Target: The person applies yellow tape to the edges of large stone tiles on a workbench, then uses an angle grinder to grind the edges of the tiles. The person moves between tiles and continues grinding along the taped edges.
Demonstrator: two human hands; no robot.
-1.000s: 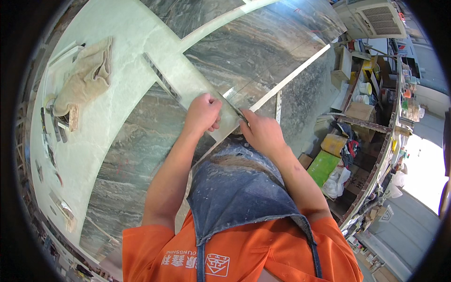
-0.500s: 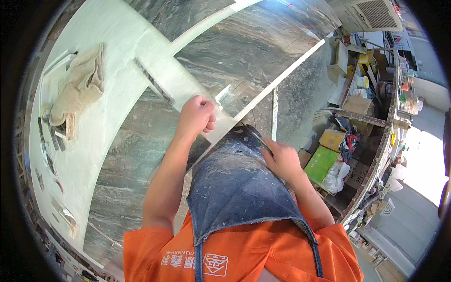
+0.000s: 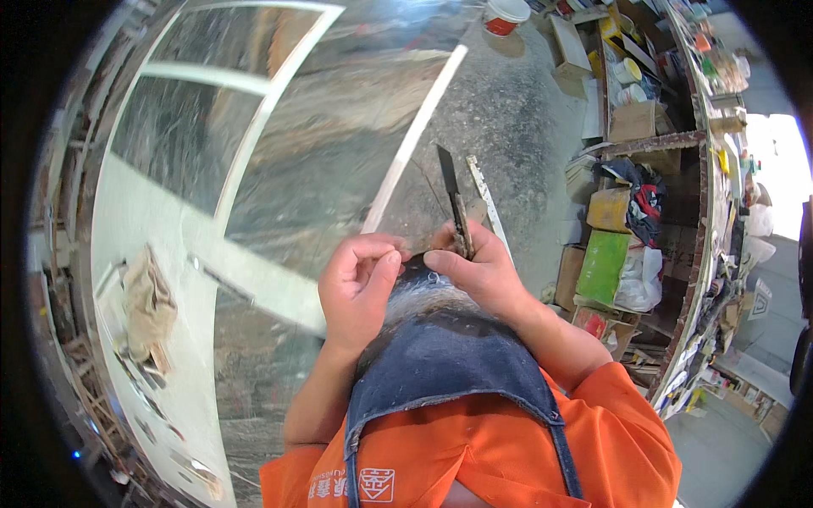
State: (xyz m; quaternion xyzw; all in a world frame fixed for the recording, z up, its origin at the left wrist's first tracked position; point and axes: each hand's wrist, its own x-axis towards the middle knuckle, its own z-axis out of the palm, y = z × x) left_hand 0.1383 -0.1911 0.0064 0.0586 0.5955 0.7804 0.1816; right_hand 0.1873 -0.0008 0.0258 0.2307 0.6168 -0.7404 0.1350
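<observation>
My left hand (image 3: pixel 360 286) is in front of my apron (image 3: pixel 453 356), its fingers curled and the thumb pressed to the index finger. Anything between those fingertips is too small or hidden to make out. Just to its right, my right hand (image 3: pixel 484 269) grips a narrow flat-bladed tool (image 3: pixel 450 179) with a worn handle. The dark blade points up and away from me, above the grey floor. The two hands are close together, and neither visibly touches the dark, marble-patterned slab surface (image 3: pixel 326 169) beyond them.
A pale strip (image 3: pixel 415 140) edges the slab surface. A tan cloth (image 3: pixel 151 309) lies on the white area at left. On the floor are a white straight bar (image 3: pixel 489 199) and a white-and-red bucket (image 3: pixel 506 15). Cluttered shelving with a green panel (image 3: pixel 603 267) stands at right.
My left hand has come off the white surface and back beside my right hand. The blade, mostly hidden before, now points upward in my right hand. The whole view has turned.
</observation>
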